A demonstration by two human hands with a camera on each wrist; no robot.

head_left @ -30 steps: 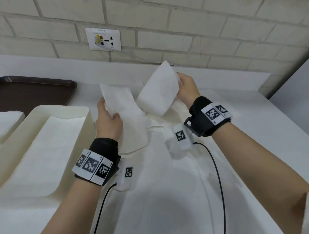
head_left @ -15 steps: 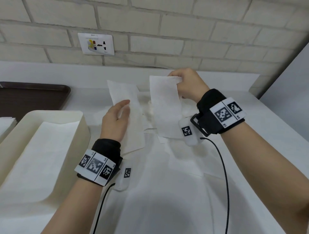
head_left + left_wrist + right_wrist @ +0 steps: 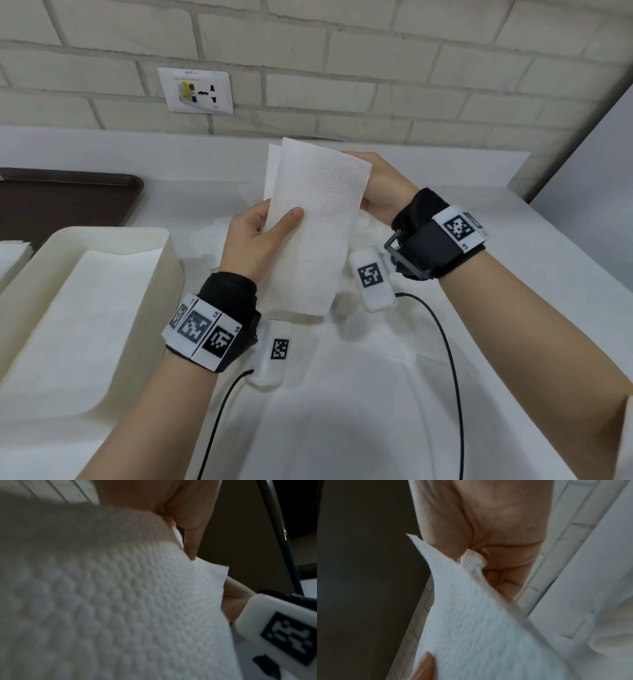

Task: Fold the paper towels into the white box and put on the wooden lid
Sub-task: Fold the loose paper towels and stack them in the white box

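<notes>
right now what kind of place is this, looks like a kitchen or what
Probably a service or prep counter, perhaps in a canteen, though that is a guess. A white counter runs along a painted brick wall with a wall socket, and a dark brown serving tray lies beside the white box of paper towels.

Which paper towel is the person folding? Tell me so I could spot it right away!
Start at the grey brick wall and look down over the white counter. The folded white dimpled paper towel is raised between both hands, left hand and right hand. Unlike the flat sheets in the cream box, it stands upright in the air.
</notes>
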